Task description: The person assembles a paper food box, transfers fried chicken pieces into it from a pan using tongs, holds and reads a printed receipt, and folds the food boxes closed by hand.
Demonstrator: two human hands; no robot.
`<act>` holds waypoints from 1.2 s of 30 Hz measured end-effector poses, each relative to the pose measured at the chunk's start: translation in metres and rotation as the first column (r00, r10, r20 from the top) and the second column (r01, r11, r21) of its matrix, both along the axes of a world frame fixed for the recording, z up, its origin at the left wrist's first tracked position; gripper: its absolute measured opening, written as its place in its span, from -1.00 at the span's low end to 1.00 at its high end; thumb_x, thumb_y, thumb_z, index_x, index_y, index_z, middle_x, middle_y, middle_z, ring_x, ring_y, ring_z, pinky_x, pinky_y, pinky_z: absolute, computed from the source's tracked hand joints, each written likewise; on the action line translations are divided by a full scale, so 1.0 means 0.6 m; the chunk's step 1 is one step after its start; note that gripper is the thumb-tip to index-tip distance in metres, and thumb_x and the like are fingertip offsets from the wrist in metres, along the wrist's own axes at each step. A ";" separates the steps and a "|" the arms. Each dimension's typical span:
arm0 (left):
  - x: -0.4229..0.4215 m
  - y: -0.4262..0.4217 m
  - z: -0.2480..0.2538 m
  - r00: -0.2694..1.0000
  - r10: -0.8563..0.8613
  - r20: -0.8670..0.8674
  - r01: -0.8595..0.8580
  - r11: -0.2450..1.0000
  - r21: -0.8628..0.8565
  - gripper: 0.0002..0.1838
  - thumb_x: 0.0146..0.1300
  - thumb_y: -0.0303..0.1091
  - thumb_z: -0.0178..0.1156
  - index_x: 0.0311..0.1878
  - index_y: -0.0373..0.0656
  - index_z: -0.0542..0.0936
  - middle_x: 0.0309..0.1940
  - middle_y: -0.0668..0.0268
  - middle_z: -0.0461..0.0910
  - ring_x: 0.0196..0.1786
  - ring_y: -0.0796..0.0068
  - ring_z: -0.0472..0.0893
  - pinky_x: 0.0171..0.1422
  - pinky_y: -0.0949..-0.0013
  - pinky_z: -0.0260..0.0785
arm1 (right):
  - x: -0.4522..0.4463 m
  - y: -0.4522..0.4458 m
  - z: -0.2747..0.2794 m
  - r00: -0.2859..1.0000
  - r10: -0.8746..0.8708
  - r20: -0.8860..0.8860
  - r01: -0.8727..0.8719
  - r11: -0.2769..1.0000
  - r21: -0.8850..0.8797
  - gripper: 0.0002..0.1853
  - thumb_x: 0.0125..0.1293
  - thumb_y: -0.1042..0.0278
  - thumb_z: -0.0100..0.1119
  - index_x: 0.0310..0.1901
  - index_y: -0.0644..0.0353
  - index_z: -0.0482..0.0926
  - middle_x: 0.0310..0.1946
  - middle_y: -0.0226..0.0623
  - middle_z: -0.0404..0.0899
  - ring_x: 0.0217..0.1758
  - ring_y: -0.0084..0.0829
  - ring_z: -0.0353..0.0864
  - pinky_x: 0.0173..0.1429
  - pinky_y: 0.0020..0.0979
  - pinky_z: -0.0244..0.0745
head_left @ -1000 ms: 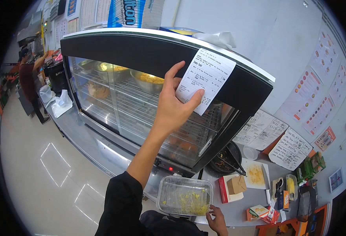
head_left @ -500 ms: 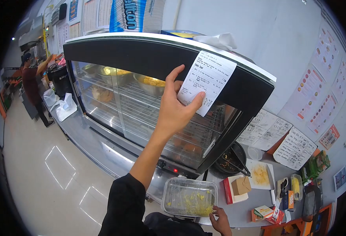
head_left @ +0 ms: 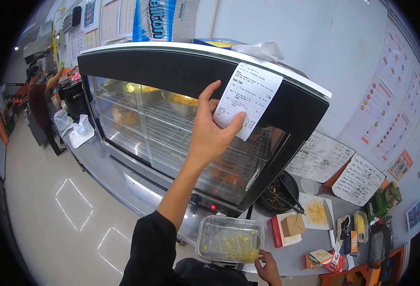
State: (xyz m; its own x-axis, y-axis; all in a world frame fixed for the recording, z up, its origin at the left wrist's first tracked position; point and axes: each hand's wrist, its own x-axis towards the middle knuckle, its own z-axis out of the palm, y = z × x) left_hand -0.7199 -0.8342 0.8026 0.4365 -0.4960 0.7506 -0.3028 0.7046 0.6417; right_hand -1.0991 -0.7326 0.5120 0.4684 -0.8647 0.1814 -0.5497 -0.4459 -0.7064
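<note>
Though crowded beside the display cabinet (head_left: 138,62), metal counter (head_left: 124,176), pale wall (head_left: 291,28).

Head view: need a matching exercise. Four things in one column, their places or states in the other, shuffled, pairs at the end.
Things
1. Printed receipt
2. Clear tray
3. Metal bowls
4. Blue and white pack

Places or states
A. Behind glass on the upper rack, with yellow food in them
B. Standing on top of the display cabinet
C. Held up by the left hand, print facing the camera
D. Scattered with yellow bits, the right hand at its corner

Pairs: 1-C, 2-D, 3-A, 4-B
</note>
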 end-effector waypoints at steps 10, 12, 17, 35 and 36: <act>-0.005 0.012 0.003 1.000 -0.018 -0.020 0.019 0.998 0.054 -0.20 0.15 -0.47 0.32 0.39 -0.29 0.10 -0.12 0.01 0.60 -0.08 0.36 0.66 -0.06 0.37 0.53 | -0.007 0.004 0.000 0.999 -0.033 -0.010 0.034 0.997 0.064 -0.57 0.28 0.36 0.24 0.16 0.29 0.48 0.06 -0.04 0.53 -0.09 -0.19 0.60 -0.08 -0.24 0.55; -0.004 0.014 0.003 1.000 -0.008 -0.015 0.008 0.998 0.063 -0.20 0.15 -0.47 0.32 0.39 -0.29 0.10 -0.12 0.01 0.60 -0.08 0.36 0.66 -0.06 0.37 0.53 | -0.004 0.007 0.007 0.999 -0.049 -0.020 0.051 0.994 0.096 -0.57 0.28 0.37 0.24 0.16 0.29 0.48 0.07 -0.04 0.53 -0.09 -0.19 0.61 -0.08 -0.24 0.56; -0.002 0.012 -0.001 1.000 -0.009 -0.022 0.011 0.998 0.059 -0.20 0.16 -0.47 0.32 0.39 -0.29 0.10 -0.12 0.01 0.59 -0.08 0.36 0.66 -0.05 0.37 0.53 | -0.005 0.006 0.004 1.000 -0.027 -0.010 0.028 0.998 0.051 -0.57 0.28 0.39 0.24 0.17 0.29 0.46 0.05 -0.05 0.54 -0.11 -0.20 0.61 -0.09 -0.24 0.56; -0.001 0.013 -0.005 1.000 -0.007 -0.023 0.009 0.998 0.069 -0.21 0.16 -0.46 0.32 0.40 -0.28 0.10 -0.09 0.00 0.59 -0.04 0.33 0.64 -0.04 0.36 0.53 | -0.001 0.007 0.003 1.000 -0.026 0.001 0.026 1.000 0.016 -0.57 0.27 0.41 0.23 0.16 0.33 0.46 0.04 0.01 0.53 -0.12 -0.16 0.60 -0.11 -0.25 0.56; -0.002 0.013 -0.005 1.000 -0.008 -0.025 0.010 0.998 0.067 -0.21 0.16 -0.46 0.32 0.40 -0.28 0.10 -0.10 0.00 0.59 -0.04 0.33 0.64 -0.04 0.36 0.53 | -0.002 0.007 0.001 1.000 -0.025 -0.001 0.025 0.999 0.019 -0.57 0.27 0.42 0.23 0.16 0.32 0.47 0.05 0.00 0.53 -0.13 -0.17 0.60 -0.11 -0.25 0.56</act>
State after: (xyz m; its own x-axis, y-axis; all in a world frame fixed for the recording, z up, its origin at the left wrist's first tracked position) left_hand -0.7209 -0.8265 0.7999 0.4498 -0.5493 0.7043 -0.2797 0.6622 0.6951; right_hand -1.1002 -0.7285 0.5128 0.4466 -0.8795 0.1643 -0.5610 -0.4183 -0.7143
